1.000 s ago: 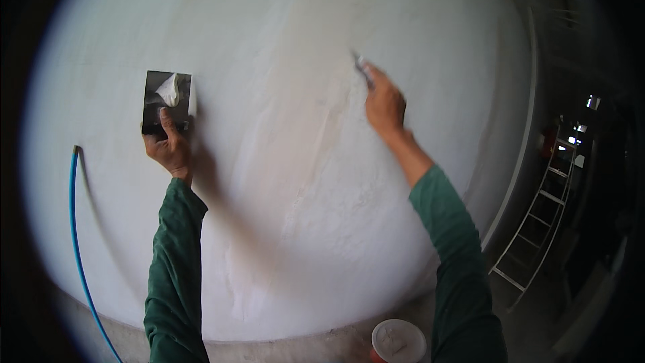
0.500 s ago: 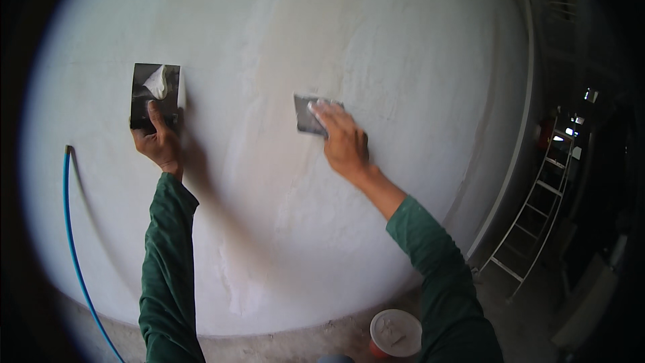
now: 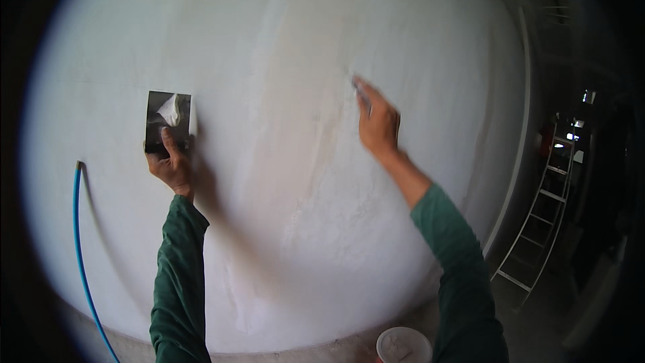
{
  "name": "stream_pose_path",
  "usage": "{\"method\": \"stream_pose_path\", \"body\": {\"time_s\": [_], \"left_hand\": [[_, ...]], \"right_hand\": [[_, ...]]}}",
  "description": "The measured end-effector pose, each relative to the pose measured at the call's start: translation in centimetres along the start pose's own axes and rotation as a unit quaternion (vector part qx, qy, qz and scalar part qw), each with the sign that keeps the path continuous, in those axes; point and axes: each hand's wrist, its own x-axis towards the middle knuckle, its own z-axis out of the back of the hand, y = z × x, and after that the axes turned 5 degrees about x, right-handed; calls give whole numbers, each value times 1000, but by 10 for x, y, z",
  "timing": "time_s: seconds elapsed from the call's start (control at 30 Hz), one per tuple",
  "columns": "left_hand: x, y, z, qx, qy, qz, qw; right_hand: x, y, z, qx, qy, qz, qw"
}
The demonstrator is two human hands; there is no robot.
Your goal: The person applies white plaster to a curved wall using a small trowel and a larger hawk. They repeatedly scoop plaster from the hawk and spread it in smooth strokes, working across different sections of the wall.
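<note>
Both hands are occupied. The left hand (image 3: 173, 169) grips the lower end of a dark flat plate (image 3: 154, 132), thumb on its face, in front of the pale wall (image 3: 289, 104); a lump of white paste (image 3: 172, 111) sits above the thumb. I judge the plate light and stiff, soundly held at that clean end; the paste looks soft and liable to slide. Rightward, the right hand (image 3: 381, 124) pinches a thin flat tool (image 3: 363, 99), seen nearly edge-on; wall contact I cannot confirm. It appears light, best held by its back.
</note>
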Motion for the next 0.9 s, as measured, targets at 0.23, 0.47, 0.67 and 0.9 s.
{"method": "stream_pose_path", "body": {"time_s": [0.23,0.47,0.67,0.9], "left_hand": [[-3,5,5,9,15,24,1000],[-1,11,6,-21,27,43,998],[-3,1,6,-6,28,40,999],[1,6,7,12,22,34,999]], "right_hand": [[177,-74,-61,-146,43,100,983],[117,-29,-79,-162,97,102,977],[116,-43,-45,-114,25,-98,988],[201,-25,-74,-112,55,-276,953]]}}
